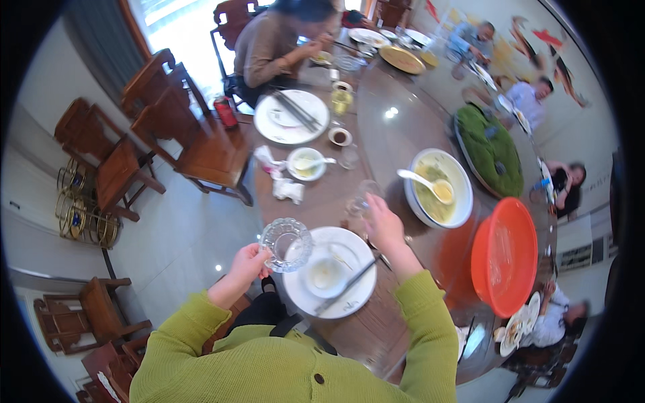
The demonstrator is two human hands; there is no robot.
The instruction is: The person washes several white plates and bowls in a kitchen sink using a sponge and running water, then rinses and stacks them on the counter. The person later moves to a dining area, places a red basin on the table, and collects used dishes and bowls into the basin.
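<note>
My left hand (pixel 250 263) grips the rim of a scalloped clear glass ashtray (pixel 300 258), held up over the left edge of a white plate (pixel 362 289). On that plate are a small white bowl (pixel 325 277) with food remains and a pair of dark chopsticks (pixel 347 288). My right hand (pixel 385 226) reaches over the table beyond the plate, its fingers around the right side of a clear drinking glass (pixel 359 202). Motion blurs the hand and glass, so whether the glass touches the table is unclear.
A white soup bowl (pixel 412 201) with a white spoon (pixel 423 180) stands right of my right hand. Beyond are an orange basin (pixel 519 252) and a green cloth-like heap (pixel 486 146). Wooden chairs (pixel 201 151) stand left; a person (pixel 272 50) eats at the far left.
</note>
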